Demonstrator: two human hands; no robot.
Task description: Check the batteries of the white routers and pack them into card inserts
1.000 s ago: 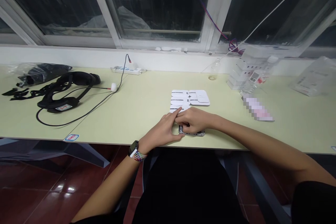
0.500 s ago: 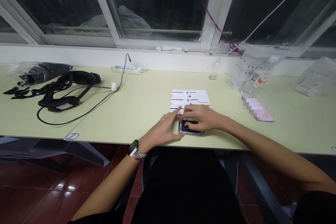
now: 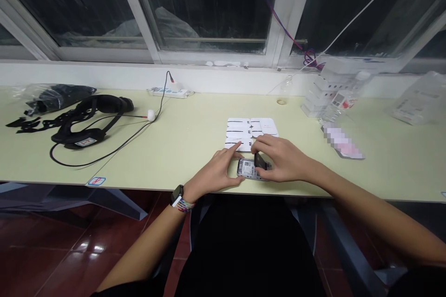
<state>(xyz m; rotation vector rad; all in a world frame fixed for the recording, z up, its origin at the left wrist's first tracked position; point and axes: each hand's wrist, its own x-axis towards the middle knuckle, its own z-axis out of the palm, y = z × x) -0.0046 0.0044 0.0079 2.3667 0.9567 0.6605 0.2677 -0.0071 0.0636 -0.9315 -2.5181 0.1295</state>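
A small grey device (image 3: 248,169) with its back open lies near the front edge of the pale green table (image 3: 181,139). My left hand (image 3: 218,171) rests at its left side, thumb and forefinger against the casing. My right hand (image 3: 280,158) pinches a small black piece (image 3: 259,161), probably a battery, tilted up out of the device. Just behind the hands lie several white flat devices (image 3: 251,130) in a neat group.
A black headset with cable (image 3: 87,120) and black straps in a plastic bag (image 3: 52,95) lie at the left. A white power strip (image 3: 169,92) sits at the back. Clear plastic packs (image 3: 334,97) and a bag (image 3: 416,100) lie at the right.
My right hand has lifted off the device, raising the black piece and baring the light inside of the casing. My left hand has stayed in place.
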